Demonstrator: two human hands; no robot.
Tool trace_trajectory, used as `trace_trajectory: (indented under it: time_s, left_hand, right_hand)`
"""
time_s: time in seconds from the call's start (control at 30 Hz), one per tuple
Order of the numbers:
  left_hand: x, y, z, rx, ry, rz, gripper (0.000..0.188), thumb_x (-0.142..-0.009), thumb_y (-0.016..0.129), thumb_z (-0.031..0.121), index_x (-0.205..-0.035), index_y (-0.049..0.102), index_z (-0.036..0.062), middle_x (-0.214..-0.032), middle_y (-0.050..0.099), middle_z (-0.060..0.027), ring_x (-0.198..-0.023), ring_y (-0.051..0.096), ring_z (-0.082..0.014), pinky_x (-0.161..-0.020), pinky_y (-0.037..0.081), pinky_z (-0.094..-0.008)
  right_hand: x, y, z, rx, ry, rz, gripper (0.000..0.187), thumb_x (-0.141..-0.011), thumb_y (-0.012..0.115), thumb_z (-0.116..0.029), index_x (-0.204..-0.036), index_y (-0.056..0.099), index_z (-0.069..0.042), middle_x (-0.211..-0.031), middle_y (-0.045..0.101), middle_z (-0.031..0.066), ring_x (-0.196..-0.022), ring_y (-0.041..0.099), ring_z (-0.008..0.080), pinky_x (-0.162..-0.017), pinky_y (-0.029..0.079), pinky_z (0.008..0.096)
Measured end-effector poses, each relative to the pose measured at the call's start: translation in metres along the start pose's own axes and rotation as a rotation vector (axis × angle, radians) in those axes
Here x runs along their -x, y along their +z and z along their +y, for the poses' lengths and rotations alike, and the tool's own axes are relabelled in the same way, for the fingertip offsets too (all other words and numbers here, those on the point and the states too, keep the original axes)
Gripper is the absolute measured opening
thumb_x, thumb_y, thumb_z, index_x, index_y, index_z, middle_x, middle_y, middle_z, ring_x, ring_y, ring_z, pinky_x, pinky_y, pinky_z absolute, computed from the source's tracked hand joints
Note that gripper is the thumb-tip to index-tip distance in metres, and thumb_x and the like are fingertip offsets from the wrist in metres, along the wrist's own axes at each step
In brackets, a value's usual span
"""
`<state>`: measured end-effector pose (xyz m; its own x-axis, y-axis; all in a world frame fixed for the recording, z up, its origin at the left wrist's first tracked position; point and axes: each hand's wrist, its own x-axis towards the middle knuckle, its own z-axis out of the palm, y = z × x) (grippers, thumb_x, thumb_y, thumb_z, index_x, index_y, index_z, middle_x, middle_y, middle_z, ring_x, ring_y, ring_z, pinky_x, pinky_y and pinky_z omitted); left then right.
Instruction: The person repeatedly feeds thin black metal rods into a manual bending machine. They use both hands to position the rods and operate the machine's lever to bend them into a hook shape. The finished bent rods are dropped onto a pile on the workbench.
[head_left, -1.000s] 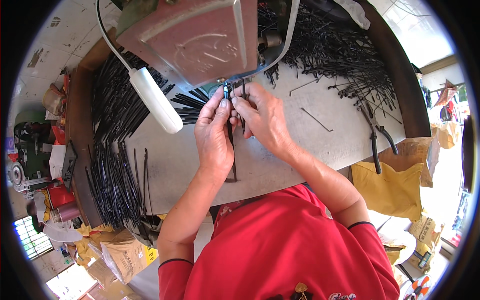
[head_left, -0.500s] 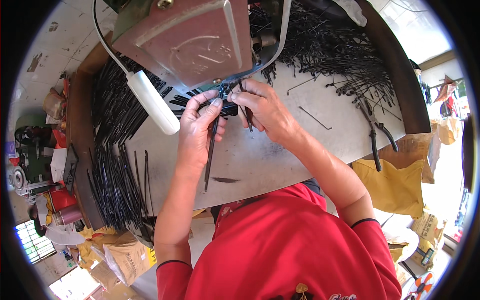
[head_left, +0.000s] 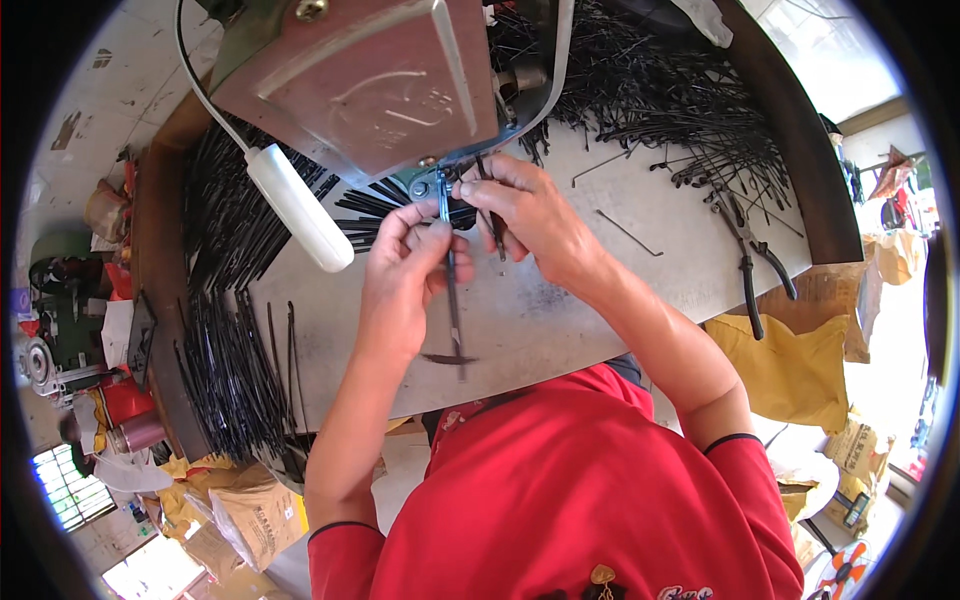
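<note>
Just below the front of a reddish-brown machine head [head_left: 365, 95], my two hands work close together. My left hand [head_left: 405, 275] pinches a thin black rod [head_left: 453, 300] between thumb and fingers. The rod's upper end is at the small metal parts [head_left: 424, 186] under the machine, and its lower end points toward me. To its right, my right hand [head_left: 535, 215] has its fingers closed around a short dark rod [head_left: 499, 235]. Thumb and index fingertip press together near the top of the left hand's rod; whether they pinch a small piece is too small to tell.
A white bar-shaped lamp [head_left: 298, 208] hangs left of the machine. Bundles of black rods [head_left: 232, 375] lie along the left side, and a tangled heap of bent rods [head_left: 670, 100] fills the back right. Pliers [head_left: 745, 260] rest at the right edge; a loose bent rod [head_left: 630, 233] lies nearby.
The rod in my left hand has swung from a slant to nearly straight, its lower end moving right. My left hand has turned with it. My right hand has barely moved.
</note>
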<state>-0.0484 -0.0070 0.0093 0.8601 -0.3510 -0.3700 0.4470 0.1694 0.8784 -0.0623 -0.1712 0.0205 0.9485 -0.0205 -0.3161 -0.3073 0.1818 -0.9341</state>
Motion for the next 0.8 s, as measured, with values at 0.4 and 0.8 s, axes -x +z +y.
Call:
trace_trajectory:
  time_s: [0.4,0.8]
  left_hand:
    - [0.026,0.002,-0.017,-0.268,0.18,-0.03,0.03,-0.089,0.061,0.004,-0.117,0.052,-0.0019,-0.09,0.064,-0.0078,-0.076,0.064,-0.014,-0.071,0.054,-0.0279]
    - [0.009,-0.027,-0.01,-0.478,0.295,0.093,0.03,-0.085,0.064,0.003,-0.115,0.06,-0.0023,-0.083,0.065,-0.0067,-0.07,0.063,-0.0134,-0.066,0.052,-0.0253]
  right_hand:
    - [0.008,0.002,0.011,0.094,-0.064,-0.055,0.037,-0.083,0.07,-0.022,-0.11,0.059,0.001,-0.064,0.056,0.0019,-0.047,0.049,0.0065,-0.043,0.037,0.0221]
    - [0.001,-0.019,0.019,-0.167,-0.013,-0.012,0.023,-0.087,0.064,-0.021,-0.1,0.057,-0.003,-0.083,0.067,0.0114,-0.059,0.059,0.0113,-0.049,0.043,0.021]
